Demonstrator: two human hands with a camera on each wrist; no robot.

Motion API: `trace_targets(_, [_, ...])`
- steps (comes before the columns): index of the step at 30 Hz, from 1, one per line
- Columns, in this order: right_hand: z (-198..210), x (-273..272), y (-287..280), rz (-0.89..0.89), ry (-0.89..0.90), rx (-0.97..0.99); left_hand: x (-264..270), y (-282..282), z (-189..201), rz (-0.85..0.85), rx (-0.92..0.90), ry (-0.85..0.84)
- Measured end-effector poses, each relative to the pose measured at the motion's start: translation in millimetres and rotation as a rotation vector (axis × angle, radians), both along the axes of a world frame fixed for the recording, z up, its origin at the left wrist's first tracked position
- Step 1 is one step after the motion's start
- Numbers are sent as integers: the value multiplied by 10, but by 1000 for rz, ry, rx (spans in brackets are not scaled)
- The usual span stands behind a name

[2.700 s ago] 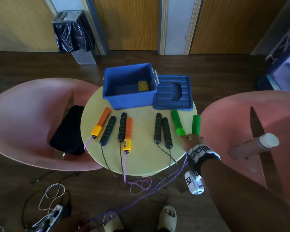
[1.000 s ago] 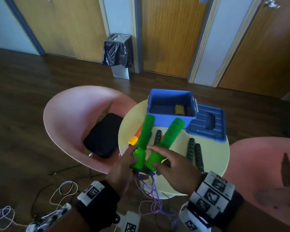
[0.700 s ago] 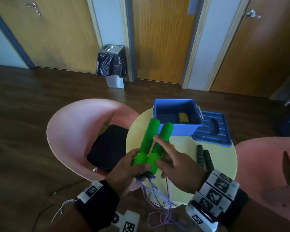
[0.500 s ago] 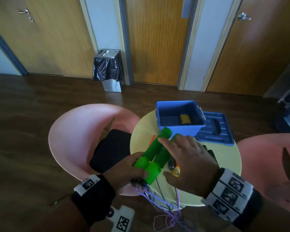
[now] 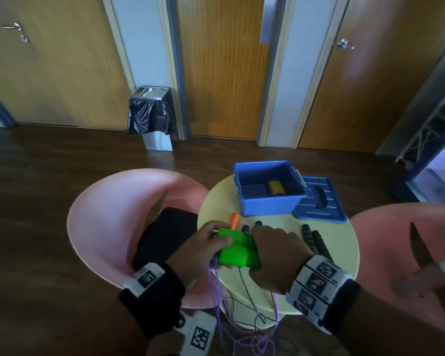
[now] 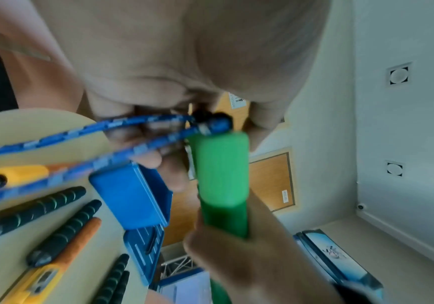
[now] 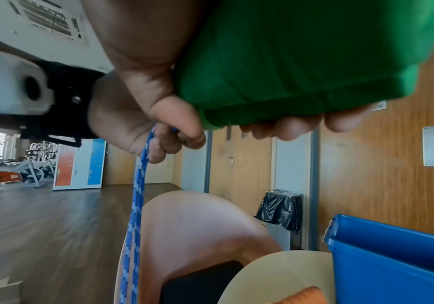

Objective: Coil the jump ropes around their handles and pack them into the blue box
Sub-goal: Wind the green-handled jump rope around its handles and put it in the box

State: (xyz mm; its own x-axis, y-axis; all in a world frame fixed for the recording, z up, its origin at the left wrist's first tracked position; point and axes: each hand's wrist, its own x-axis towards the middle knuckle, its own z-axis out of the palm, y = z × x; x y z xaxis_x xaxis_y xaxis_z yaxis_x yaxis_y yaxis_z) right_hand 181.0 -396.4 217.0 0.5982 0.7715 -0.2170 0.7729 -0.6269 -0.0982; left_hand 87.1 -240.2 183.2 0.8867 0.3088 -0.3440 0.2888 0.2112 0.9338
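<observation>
Wooden doors and a dark plank floor back a round yellow table [image 5: 339, 255] set between two pink chairs [image 5: 108, 219]. Over the table's near-left edge, both hands close on the pair of green handles [image 5: 235, 250], which lie side by side. The left hand [image 5: 198, 250] curls its fingers round their rope ends from the left. The right hand [image 5: 278, 255] wraps over their upper lengths from the right, fingers bent round them and thumb underneath, as the right wrist view shows. Both hands touch the handles and nearly meet across them.

From the end caps, just under the left hand's fingers, the blue-and-white braided rope [image 6: 55, 139] runs out in two strands and hangs below the left hand, past the table edge toward the floor, where it loops among other cords.

Beyond the right hand's knuckles stands the blue box [image 5: 267, 204], open, with a small yellowish object inside. Its lid [image 5: 329, 211] lies flat beside it, farther right. Between the hands and the box lie an orange handle [image 5: 233, 220] and black ribbed handles [image 5: 311, 237], some right of the right hand.
</observation>
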Motion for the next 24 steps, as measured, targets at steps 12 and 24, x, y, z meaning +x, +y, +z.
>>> trace_targets(12, [-226,-186,50,2,10,41,-169,-140,-143,209,277,1])
trace_targets(24, [-210,-82,35,-380,710,410,-164,18,-138,304,82,-204])
